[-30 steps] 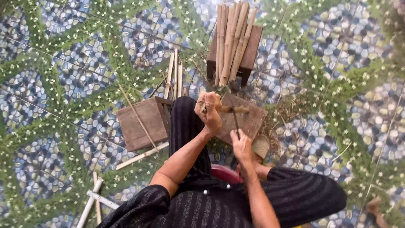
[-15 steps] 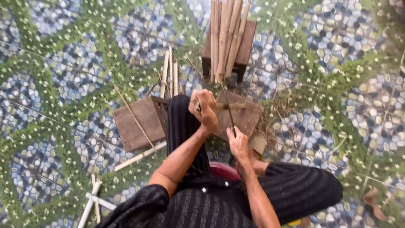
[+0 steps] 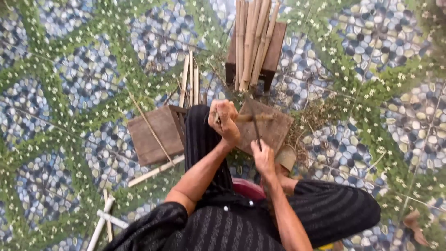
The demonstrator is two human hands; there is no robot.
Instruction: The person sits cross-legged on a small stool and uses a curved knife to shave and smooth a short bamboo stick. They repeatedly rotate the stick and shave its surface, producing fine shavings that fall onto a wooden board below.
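Right hand nearest, fingers curled tight round a thin dark blade pointing up and away. Just past it, left hand, fingers wrapped in a fist round a short stick lying sideways over a flat wooden board. Best to keep the stick pressed steady, blade edge off the fingertips, small cuts. Farther off, long bamboo poles on a stool.

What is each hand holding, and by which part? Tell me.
The left hand grips one end of a short stick lying over the board. The right hand holds a dark blade by its lower end, the handle.
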